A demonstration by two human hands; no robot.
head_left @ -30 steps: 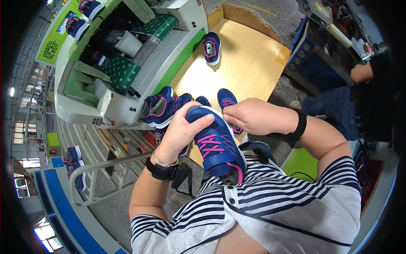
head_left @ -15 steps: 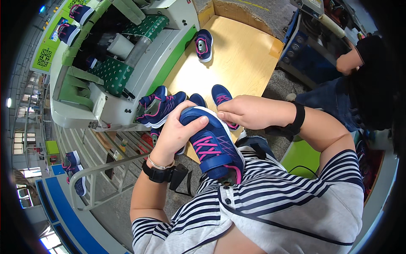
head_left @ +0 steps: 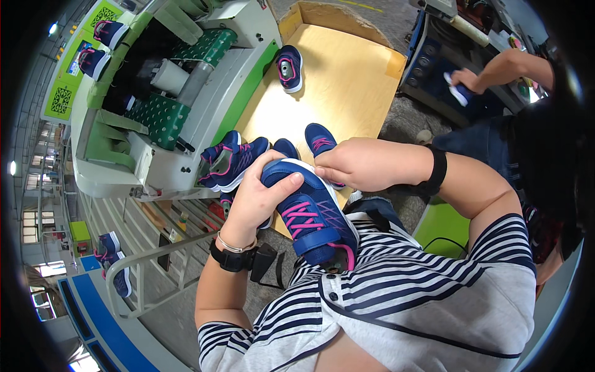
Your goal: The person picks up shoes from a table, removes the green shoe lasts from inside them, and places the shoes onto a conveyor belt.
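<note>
A navy shoe (head_left: 319, 204) with pink laces, a strap and a white sole is held close to my chest, toe pointing away from me. My left hand (head_left: 257, 192) wraps the toe end from the left, its thumb lying across the upper. At the sole edge by the toe, the thumb and fingers of my right hand (head_left: 361, 162) are pinched together. Whatever they may hold is hidden. Just beyond that hand stands another navy shoe (head_left: 319, 137). Several similar shoes (head_left: 234, 162) cluster left of my left hand.
One navy shoe (head_left: 289, 69) stands farther back on the wooden table (head_left: 334, 80). A machine with a green dotted belt (head_left: 158, 118) borders the table on the left. Metal rack rails (head_left: 167, 248) are at lower left. A co-worker's hand (head_left: 468, 80) holds a blue-and-white item at right.
My hands and the shoe hold nearly the same pose. The whole view has shifted slightly. At right, the co-worker's arm has extended, and a blue-and-white item now shows in that hand.
</note>
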